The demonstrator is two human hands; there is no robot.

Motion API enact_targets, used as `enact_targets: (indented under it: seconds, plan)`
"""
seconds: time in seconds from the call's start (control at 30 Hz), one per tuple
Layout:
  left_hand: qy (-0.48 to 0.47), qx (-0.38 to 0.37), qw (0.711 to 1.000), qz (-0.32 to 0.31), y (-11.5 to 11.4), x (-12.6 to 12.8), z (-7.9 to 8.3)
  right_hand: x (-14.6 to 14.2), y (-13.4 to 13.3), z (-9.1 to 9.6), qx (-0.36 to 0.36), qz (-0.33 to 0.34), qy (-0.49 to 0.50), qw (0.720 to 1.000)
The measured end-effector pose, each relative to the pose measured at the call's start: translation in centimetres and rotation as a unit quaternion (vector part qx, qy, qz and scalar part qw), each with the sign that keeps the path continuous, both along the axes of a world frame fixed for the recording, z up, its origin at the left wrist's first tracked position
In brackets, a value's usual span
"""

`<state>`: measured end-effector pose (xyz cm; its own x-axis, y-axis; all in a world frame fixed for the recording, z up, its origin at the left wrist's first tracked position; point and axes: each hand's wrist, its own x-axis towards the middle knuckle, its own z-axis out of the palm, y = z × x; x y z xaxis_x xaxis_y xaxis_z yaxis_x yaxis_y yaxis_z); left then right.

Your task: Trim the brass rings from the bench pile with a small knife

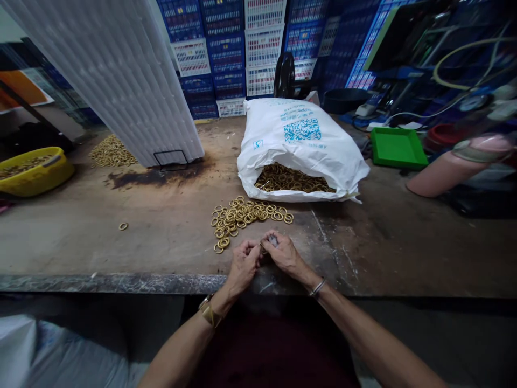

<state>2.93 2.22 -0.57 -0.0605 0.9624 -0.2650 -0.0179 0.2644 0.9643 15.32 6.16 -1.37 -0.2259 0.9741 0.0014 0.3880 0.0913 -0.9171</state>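
Note:
My left hand (243, 265) and my right hand (284, 253) meet near the front edge of the worn workbench (161, 242). Both are closed in a pinch around a small item between them, partly grey and too small to name. Just beyond the fingers lies a loose heap of brass rings (242, 215). Behind it an open white sack (301, 145) lies on its side, with more brass rings (293, 180) showing in its mouth. A single ring (123, 226) lies apart to the left.
A tall white ribbed panel (121, 75) leans at the back left, with another ring pile (112, 152) beside it. A yellow basin (34, 170) sits far left, a green tray (398, 148) back right. Stacked blue and white crates (242, 48) line the back.

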Motion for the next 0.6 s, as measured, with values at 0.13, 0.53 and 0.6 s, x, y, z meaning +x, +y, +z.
enact_targets:
  seconds: [0.13,0.53,0.6]
  plan:
    - [0.078,0.121,0.989,0.020,-0.5,-0.4,-0.3,-0.1,0.1,0.2,-0.117,0.013,0.043,0.992]
    - [0.010,-0.001,0.999,-0.039,-1.0,-0.9,-0.2,-0.6,0.2,0.8,-0.157,-0.007,0.082,0.984]
    - [-0.030,-0.026,0.998,-0.047,-1.0,-1.0,0.0,-0.7,0.2,1.1,-0.111,-0.002,0.042,0.993]
